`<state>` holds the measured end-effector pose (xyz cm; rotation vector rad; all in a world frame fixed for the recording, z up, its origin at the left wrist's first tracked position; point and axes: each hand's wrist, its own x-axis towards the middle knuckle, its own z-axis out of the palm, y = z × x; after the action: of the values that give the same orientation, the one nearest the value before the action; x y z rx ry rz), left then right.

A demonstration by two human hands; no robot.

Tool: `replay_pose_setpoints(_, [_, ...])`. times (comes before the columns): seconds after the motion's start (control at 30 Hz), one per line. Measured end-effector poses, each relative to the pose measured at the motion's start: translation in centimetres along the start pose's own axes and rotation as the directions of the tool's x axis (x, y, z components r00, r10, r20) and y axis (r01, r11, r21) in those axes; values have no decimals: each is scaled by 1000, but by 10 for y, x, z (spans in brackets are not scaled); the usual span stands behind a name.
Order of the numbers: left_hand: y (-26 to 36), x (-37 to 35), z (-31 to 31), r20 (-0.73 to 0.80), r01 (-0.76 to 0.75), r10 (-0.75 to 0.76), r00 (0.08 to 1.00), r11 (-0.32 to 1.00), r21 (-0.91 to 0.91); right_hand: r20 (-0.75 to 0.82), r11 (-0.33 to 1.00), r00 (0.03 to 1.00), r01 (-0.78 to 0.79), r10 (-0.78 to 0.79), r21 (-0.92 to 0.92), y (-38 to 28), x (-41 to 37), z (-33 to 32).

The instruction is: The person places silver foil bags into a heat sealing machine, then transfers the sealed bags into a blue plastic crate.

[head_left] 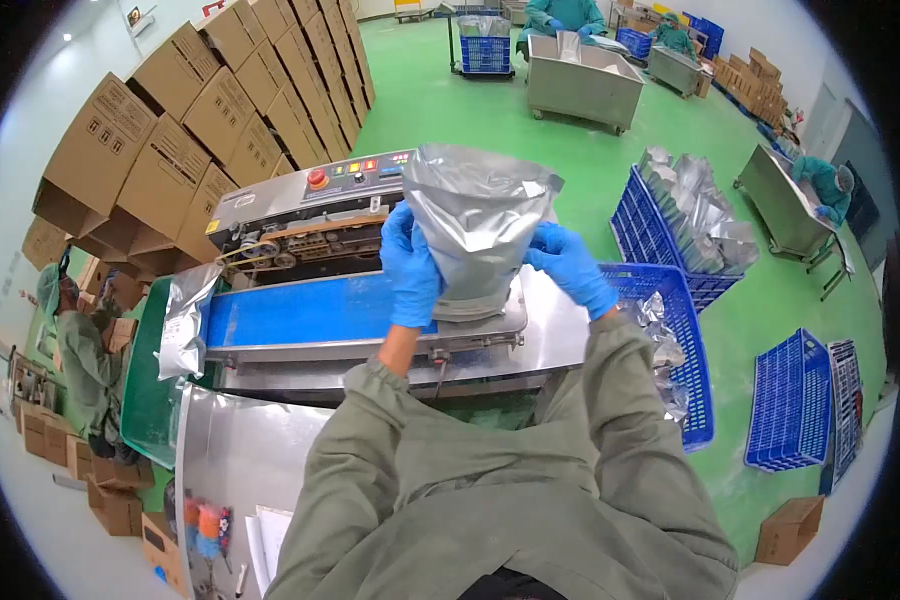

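A filled silver foil pouch (480, 225) stands upright between my hands, its flat top edge facing away from me. My left hand (410, 268), in a blue glove, is closed on the pouch's left side. On its right side, my gloved right hand (572, 268) pinches the edge. Below the pouch is the right end of a sealing machine's blue conveyor belt (310, 310). Another foil pouch (185, 325) lies at the belt's left end, tilted over a green bin (148, 395). The machine's control panel (355, 175) has a red emergency button.
Blue crates (705, 390) at my right hold foil pouches. Stacked cartons (175, 75) rise behind the machine. A steel table (240, 430) is at my lower left. A co-worker (90, 370) stands at far left; others in green gowns work by steel carts (582, 88) at the back.
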<state>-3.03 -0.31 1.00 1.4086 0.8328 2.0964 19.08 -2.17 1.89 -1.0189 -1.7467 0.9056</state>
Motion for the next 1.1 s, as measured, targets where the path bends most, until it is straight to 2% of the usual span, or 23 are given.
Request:
replay_pose_setpoints(0.07, [-3,-6,0,-40,-26,28,999,997,72,-189,993,980,74,-56,89,11,1,11])
replay_pose_setpoints(0.1, [-3,-7,-3,-12,-156,165,986,954,256,-188,993,980,78,-61,86,10,0,12])
replay_pose_setpoints(0.13, [-3,-7,-4,41,-281,293,955,860,426,-219,976,957,158,-190,-152,7,-1,12])
replay_pose_setpoints(0.17, [-3,-7,-2,16,-284,305,952,867,409,-219,897,922,220,-320,-383,4,0,10])
replay_pose_setpoints(0.27, [-4,1,-8,152,-251,210,966,904,345,-209,852,912,221,-353,-474,10,6,2])
replay_pose_setpoints(0.3, [-10,0,-7,121,-67,48,991,986,154,-209,853,912,222,-353,-472,9,5,3])
replay_pose_setpoints(0.33, [-13,1,-12,120,-70,51,991,985,157,-290,903,908,177,-303,-391,7,3,4])
replay_pose_setpoints(0.43, [13,7,-14,359,302,-279,891,953,-7,-380,958,899,122,-217,-258,1,3,10])
replay_pose_setpoints(0.47, [20,10,-17,355,298,-277,893,954,-5,-402,973,899,90,-171,-213,0,2,11])
replay_pose_setpoints(0.53, [27,19,-28,464,15,-181,867,941,339,-415,958,886,95,-206,-271,2,2,6])
replay_pose_setpoints(0.57, [25,21,-34,464,12,-178,868,941,338,-425,939,874,92,-235,-331,5,1,2])
replay_pose_setpoints(0.6, [18,21,-40,316,82,-181,931,950,302,-424,938,873,97,-240,-332,15,-2,-2])
replay_pose_setpoints(0.63, [12,22,-45,160,141,-185,970,957,253,-470,989,873,86,-134,-122,31,-4,-5])
replay_pose_setpoints(0.67, [10,21,-45,157,130,-172,972,960,249,-488,993,873,79,-25,91,32,-2,-5])
replay_pose_setpoints(0.73, [3,11,-39,109,171,-198,974,961,217,-454,991,891,83,-28,104,34,3,-5])
replay_pose_setpoints(0.77, [15,10,-24,110,24,-49,993,976,214,-414,982,908,127,-58,140,21,6,-1])
replay_pose_setpoints(0.8, [9,10,-25,110,30,-55,992,976,215,-375,970,923,164,-87,179,14,8,1])
replay_pose_setpoints(0.87, [-6,10,-26,337,77,-180,924,952,297,-279,1000,960,26,-22,11,22,19,-11])
replay_pose_setpoints(0.9, [3,12,-21,269,200,-287,919,930,308,-196,982,979,-91,57,-166,28,24,-14])
replay_pose_setpoints(0.93, [-5,13,-22,272,197,-285,919,930,310,-199,983,978,-89,56,-163,41,28,-12])
replay_pose_setpoints(1.0, [-20,11,-25,141,521,-515,846,853,-11,-353,985,919,151,-173,-89,60,32,-1])
replay_pose_setpoints(1.03, [-27,3,-23,158,628,-608,778,745,-225,-349,986,922,147,-167,-84,69,31,1])
replay_pose_setpoints(1.1, [-51,4,-21,144,702,-690,709,670,-243,-359,997,933,52,-27,62,66,33,6])
